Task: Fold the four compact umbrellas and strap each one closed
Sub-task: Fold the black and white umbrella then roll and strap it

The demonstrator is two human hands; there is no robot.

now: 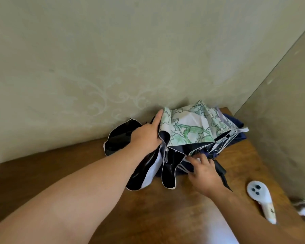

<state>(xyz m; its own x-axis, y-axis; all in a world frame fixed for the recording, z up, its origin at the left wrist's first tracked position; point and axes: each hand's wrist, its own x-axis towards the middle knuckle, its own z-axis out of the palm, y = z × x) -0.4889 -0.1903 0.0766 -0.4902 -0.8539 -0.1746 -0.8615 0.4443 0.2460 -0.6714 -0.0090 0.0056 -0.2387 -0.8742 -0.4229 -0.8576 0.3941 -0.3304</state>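
A brown wooden table stands in the wall corner. At its far edge lies a loose floral umbrella, its black-lined folds spilling toward the person, over a navy umbrella. The left hand grips the canopy's left end, index finger stretched along the fabric. The right hand, fingers curled, pinches folds beneath the canopy's near edge. A white controller lies right.

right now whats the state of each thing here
floral umbrella: canopy loose, unfolded, not strapped
navy umbrella: lying under the floral one, mostly hidden
left hand: grips the floral canopy's edge
right hand: fingers curled into the fabric near the ribs
white handheld device: lying flat on the wooden table, untouched
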